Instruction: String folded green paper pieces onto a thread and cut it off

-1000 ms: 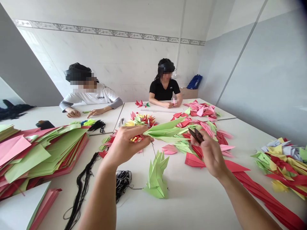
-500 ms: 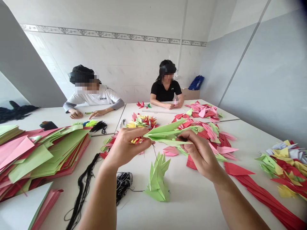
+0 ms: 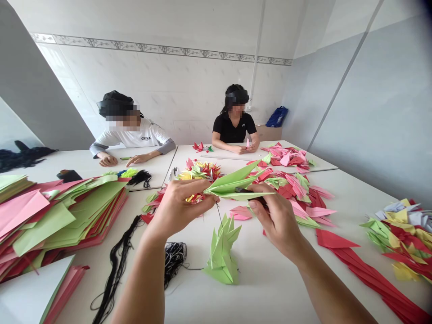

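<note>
My left hand [image 3: 177, 208] pinches the near end of a long folded green paper piece [image 3: 236, 183], held up over the white table [image 3: 270, 279]. My right hand [image 3: 275, 215] is closed under the piece's right side, gripping a small dark tool whose tip [image 3: 243, 190] shows against the paper; what it is I cannot make out. A thin black thread [image 3: 218, 215] hangs from the green piece down to a standing cluster of green folded pieces [image 3: 222, 249]. A coil of black thread [image 3: 173, 256] lies beside that cluster.
A tall stack of pink, green and red paper sheets [image 3: 57, 216] fills the left. Loose red, pink and green folded pieces [image 3: 297, 189] cover the middle right, red strips [image 3: 371, 274] run to the lower right, a yellow-red pile [image 3: 401, 234] sits far right. Two people [image 3: 133, 135] sit opposite.
My right hand, holding the dark tool apart at the right a second ago, has come left and up to the green folded piece. My left hand has barely moved.
</note>
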The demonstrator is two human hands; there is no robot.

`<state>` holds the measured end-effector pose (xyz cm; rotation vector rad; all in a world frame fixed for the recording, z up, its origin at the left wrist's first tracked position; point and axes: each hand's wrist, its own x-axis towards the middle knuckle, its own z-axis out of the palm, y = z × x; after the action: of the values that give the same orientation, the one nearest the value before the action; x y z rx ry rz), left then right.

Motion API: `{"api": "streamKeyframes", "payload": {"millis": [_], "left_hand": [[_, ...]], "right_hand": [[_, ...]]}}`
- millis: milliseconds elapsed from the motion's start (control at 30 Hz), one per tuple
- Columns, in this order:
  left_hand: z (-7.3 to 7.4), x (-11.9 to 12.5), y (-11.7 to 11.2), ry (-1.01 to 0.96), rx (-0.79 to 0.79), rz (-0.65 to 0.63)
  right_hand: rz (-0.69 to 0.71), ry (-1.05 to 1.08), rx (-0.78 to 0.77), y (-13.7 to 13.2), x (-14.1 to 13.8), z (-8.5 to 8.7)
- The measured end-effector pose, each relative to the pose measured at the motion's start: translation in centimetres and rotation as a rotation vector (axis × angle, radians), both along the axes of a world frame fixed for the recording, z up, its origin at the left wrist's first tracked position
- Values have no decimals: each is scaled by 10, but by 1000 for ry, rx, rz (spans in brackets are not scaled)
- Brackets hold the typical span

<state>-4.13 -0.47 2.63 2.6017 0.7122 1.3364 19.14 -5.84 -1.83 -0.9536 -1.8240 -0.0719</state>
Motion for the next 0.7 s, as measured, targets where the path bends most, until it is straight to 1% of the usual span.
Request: {"api": "streamKeyframes", "payload": {"millis": [300,700], "left_hand": [[0,2,-2,11,-1,5],[3,2,-5,3,-26,22]], "right_hand": [[29,53,-27,-1,-2,2],[-19,36,34,1,-1,-1]]}}
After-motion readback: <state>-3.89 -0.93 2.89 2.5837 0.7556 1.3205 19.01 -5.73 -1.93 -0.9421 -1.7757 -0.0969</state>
